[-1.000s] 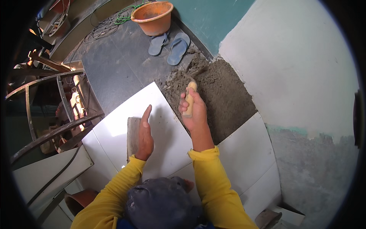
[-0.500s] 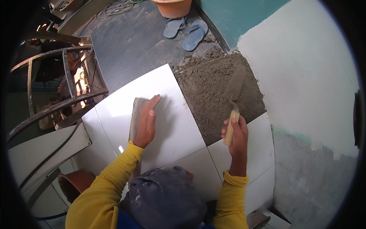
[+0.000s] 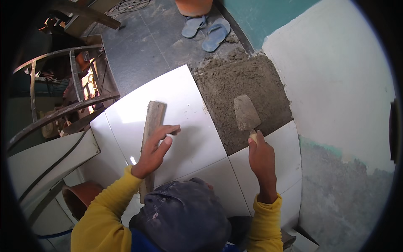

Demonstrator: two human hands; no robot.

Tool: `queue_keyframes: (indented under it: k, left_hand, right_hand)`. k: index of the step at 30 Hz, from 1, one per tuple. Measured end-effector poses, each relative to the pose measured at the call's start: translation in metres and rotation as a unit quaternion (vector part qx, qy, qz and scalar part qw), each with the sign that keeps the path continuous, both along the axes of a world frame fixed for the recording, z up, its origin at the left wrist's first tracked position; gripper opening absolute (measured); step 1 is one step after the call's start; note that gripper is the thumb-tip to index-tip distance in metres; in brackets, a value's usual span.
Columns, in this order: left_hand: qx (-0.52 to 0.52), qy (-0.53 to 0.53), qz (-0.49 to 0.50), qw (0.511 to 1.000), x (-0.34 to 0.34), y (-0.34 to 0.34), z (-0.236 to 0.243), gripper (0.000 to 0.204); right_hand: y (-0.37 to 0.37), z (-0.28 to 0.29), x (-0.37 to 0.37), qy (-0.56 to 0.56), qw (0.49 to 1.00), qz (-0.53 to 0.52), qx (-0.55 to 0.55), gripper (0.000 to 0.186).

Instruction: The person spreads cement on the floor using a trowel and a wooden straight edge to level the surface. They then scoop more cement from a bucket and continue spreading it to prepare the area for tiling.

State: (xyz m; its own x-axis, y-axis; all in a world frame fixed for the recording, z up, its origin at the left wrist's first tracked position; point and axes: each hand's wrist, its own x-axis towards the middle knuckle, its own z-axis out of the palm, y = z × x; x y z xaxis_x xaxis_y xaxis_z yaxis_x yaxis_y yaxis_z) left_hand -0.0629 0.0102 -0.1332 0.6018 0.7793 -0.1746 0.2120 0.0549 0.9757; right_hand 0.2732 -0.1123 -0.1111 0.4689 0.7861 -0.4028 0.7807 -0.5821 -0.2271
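My right hand point(image 3: 262, 158) is wrapped round the wooden handle of a trowel point(image 3: 246, 112), most of the handle hidden in my fingers. The blade lies over the rough grey mortar bed point(image 3: 218, 84), its broad face showing. My left hand point(image 3: 152, 152) is open, fingers stretched out and thumb apart, over the side of a long, mortar-stained straightedge point(image 3: 155, 115). That bar lies lengthwise on a large glossy white tile point(image 3: 189, 126); my hand and forearm cover its middle. Whether the palm presses on the bar, I cannot tell. More white tiles point(image 3: 241, 166) border the mortar on the near side.
A plastered wall point(image 3: 336, 75) runs along the right. Beyond the mortar lie blue flip-flops point(image 3: 215, 38) and an orange tub point(image 3: 194, 7) on dark floor tiles. A metal frame point(image 3: 75, 80) stands left, above a brown bucket point(image 3: 79, 197). A dark cap point(image 3: 180, 218) hides the lower middle.
The trowel has turned and drawn back toward me, its blade now showing broad and nearer the tile edge. My left hand has slid nearer along the straightedge, uncovering its far end.
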Motion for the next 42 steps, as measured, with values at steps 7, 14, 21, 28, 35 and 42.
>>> queue_keyframes:
  k: [7,14,21,28,35,42]
  left_hand:
    - [-0.248,-0.282,-0.204,0.904,0.005,-0.012,0.098,0.093]
    - [-0.174,-0.268,-0.231,0.919,0.004,-0.015,0.114,0.103]
    - [-0.15,-0.279,-0.243,0.917,0.007,-0.015,0.108,0.107]
    - [-0.176,-0.264,-0.247,0.915,0.004,-0.019,0.11,0.108]
    - [-0.195,-0.263,-0.23,0.917,-0.002,-0.018,0.114,0.107]
    - [-0.206,-0.265,-0.237,0.912,0.013,-0.021,0.103,0.109]
  right_hand:
    - [0.075,0.048,0.027,0.159,0.984,-0.044,-0.074,0.046]
    - [-0.011,0.045,-0.022,0.059,0.99,0.071,-0.103,0.04]
    - [-0.092,0.017,-0.039,-0.004,1.0,0.018,-0.015,0.049]
    - [-0.053,-0.025,0.047,-0.104,0.992,0.063,0.041,0.048]
    - [-0.053,-0.049,0.086,-0.038,0.99,0.008,0.135,0.049]
    - [0.009,-0.042,-0.006,-0.019,0.994,0.01,0.108,0.055]
